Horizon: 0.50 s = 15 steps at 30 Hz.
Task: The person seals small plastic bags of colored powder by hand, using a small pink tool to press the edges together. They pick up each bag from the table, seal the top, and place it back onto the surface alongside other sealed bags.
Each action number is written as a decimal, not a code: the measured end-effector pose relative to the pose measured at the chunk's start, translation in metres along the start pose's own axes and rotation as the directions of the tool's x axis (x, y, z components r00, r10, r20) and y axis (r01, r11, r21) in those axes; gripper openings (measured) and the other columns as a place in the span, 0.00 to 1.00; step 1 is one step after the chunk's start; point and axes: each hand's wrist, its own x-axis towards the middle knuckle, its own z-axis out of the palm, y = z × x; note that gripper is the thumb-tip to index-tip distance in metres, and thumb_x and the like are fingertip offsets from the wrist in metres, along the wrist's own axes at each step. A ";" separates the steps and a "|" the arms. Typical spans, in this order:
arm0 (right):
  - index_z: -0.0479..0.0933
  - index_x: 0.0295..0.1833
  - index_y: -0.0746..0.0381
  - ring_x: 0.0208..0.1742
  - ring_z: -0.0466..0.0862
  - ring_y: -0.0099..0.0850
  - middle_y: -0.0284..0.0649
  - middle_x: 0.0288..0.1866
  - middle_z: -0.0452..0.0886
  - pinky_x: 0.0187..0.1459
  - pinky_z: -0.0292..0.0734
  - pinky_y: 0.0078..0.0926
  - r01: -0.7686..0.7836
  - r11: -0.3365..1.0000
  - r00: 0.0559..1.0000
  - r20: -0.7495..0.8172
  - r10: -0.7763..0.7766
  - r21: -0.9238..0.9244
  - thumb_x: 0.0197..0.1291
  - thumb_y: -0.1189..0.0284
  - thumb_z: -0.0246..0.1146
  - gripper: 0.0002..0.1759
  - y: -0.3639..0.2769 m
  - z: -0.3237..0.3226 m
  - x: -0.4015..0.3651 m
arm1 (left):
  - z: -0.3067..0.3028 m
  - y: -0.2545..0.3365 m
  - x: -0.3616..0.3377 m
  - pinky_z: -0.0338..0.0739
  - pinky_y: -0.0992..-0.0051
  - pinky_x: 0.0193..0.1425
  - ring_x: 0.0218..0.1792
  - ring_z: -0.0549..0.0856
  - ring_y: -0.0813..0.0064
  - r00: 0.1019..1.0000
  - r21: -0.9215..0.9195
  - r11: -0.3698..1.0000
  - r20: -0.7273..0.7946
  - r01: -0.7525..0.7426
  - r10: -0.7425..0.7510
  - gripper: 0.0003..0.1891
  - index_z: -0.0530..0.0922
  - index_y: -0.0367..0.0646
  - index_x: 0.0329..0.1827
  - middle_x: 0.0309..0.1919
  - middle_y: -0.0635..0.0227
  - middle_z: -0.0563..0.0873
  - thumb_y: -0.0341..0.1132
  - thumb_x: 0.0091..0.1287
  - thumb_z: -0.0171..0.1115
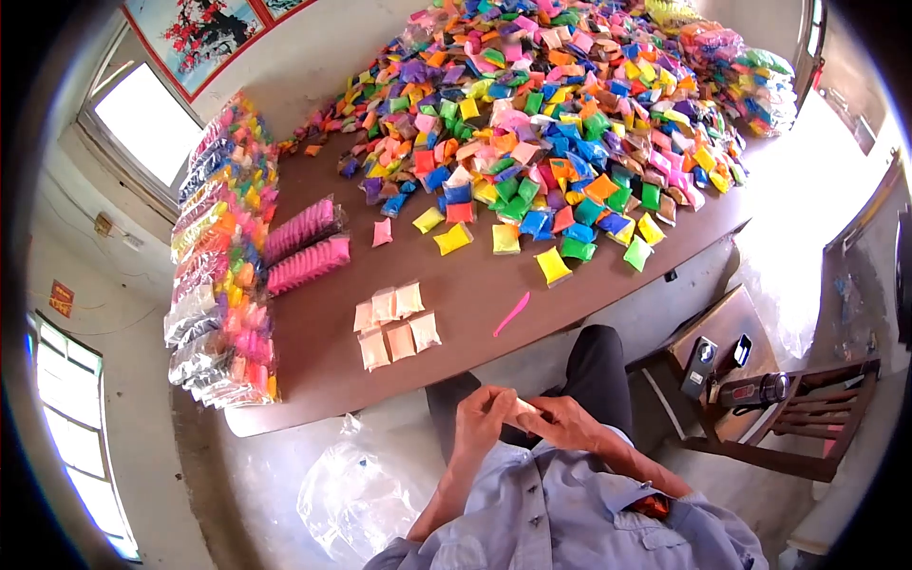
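Note:
Over my lap, just off the table's front edge, both hands hold one small pale peach packet [519, 411] between them. My left hand [481, 418] pinches its left end, and my right hand [567, 424] grips the right end. The fingers cover much of the packet. On the table ahead, several pale peach packets [401, 339] lie in two short rows. Right of these rests a pink plastic stick-like tool [511, 314], slim and slightly bent.
A huge heap of coloured packets [541, 123] covers the back of the brown table [313, 351]. Stacked bagged packets [220, 256] line its left edge, beside two pink packet rows [309, 265]. Clear plastic [356, 494] lies below. A wooden chair [807, 446] holds a flask [755, 390] at right.

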 end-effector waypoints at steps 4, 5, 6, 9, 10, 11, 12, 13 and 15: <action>0.84 0.50 0.69 0.33 0.80 0.24 0.40 0.30 0.83 0.34 0.75 0.29 -0.045 0.995 0.998 -0.035 0.049 0.089 0.78 0.59 0.64 0.20 0.013 0.006 0.006 | 0.000 -0.009 0.007 0.81 0.77 0.44 0.38 0.84 0.84 1.000 -0.100 0.995 0.007 0.005 -0.004 0.15 0.88 0.34 0.47 0.33 0.71 0.90 0.40 0.78 0.68; 0.83 0.50 0.69 0.35 0.81 0.23 0.37 0.33 0.83 0.37 0.77 0.27 -0.055 0.984 0.997 -0.044 0.063 0.167 0.80 0.61 0.62 0.19 0.010 0.006 0.008 | 0.000 -0.014 0.008 0.81 0.77 0.45 0.38 0.84 0.84 0.998 -0.167 0.985 0.046 0.039 -0.031 0.15 0.87 0.33 0.49 0.34 0.70 0.90 0.40 0.78 0.68; 0.82 0.50 0.70 0.37 0.81 0.22 0.33 0.37 0.84 0.39 0.78 0.24 -0.065 0.967 0.996 -0.048 0.079 0.246 0.82 0.63 0.60 0.18 0.003 0.007 0.011 | 0.000 -0.010 0.010 0.81 0.77 0.46 0.39 0.85 0.83 0.995 -0.230 0.970 0.086 0.076 -0.057 0.16 0.87 0.32 0.50 0.35 0.69 0.91 0.41 0.78 0.68; 0.82 0.52 0.70 0.38 0.82 0.21 0.33 0.38 0.85 0.42 0.79 0.22 -0.106 0.959 0.992 -0.035 0.119 0.263 0.83 0.64 0.58 0.17 0.001 0.006 0.017 | -0.005 0.004 0.009 0.81 0.75 0.47 0.40 0.85 0.81 0.996 -0.153 0.987 0.080 0.056 -0.044 0.18 0.87 0.32 0.52 0.36 0.67 0.91 0.42 0.78 0.67; 0.82 0.52 0.70 0.38 0.82 0.21 0.33 0.38 0.85 0.42 0.79 0.22 -0.106 0.962 0.993 -0.028 0.117 0.254 0.83 0.64 0.58 0.17 0.004 0.007 0.018 | -0.006 0.006 0.010 0.81 0.75 0.46 0.39 0.85 0.81 0.996 -0.149 0.986 0.072 0.069 -0.059 0.17 0.87 0.32 0.51 0.36 0.66 0.91 0.42 0.78 0.67; 0.82 0.52 0.70 0.38 0.82 0.20 0.33 0.38 0.85 0.41 0.79 0.22 -0.110 0.971 0.993 -0.029 0.119 0.215 0.83 0.64 0.59 0.18 0.009 0.006 0.020 | -0.007 0.003 0.012 0.81 0.75 0.46 0.39 0.85 0.81 0.996 -0.154 0.986 0.067 0.067 -0.057 0.17 0.87 0.32 0.51 0.36 0.66 0.91 0.42 0.78 0.67; 0.82 0.53 0.69 0.38 0.82 0.20 0.33 0.38 0.85 0.41 0.79 0.21 -0.114 0.978 0.992 -0.030 0.121 0.177 0.83 0.63 0.59 0.18 0.013 0.007 0.021 | -0.007 -0.001 0.014 0.81 0.74 0.44 0.38 0.86 0.81 0.997 -0.095 0.994 0.051 0.055 -0.050 0.16 0.88 0.33 0.51 0.35 0.64 0.91 0.42 0.78 0.68; 0.86 0.50 0.69 0.35 0.82 0.21 0.36 0.34 0.87 0.34 0.76 0.25 -0.071 0.974 0.993 -0.082 0.090 0.216 0.79 0.61 0.64 0.19 0.016 0.011 0.023 | -0.008 -0.004 0.016 0.81 0.74 0.43 0.38 0.86 0.82 0.998 -0.034 0.998 0.036 0.045 -0.044 0.16 0.88 0.34 0.50 0.34 0.63 0.91 0.41 0.77 0.68; 0.84 0.50 0.69 0.35 0.82 0.21 0.34 0.34 0.85 0.35 0.77 0.23 -0.073 0.994 0.997 -0.034 0.076 0.080 0.80 0.61 0.62 0.19 0.021 0.007 0.026 | -0.011 -0.002 0.016 0.81 0.73 0.41 0.36 0.85 0.82 0.999 0.021 0.999 0.030 0.042 -0.043 0.15 0.88 0.35 0.49 0.33 0.62 0.90 0.41 0.77 0.69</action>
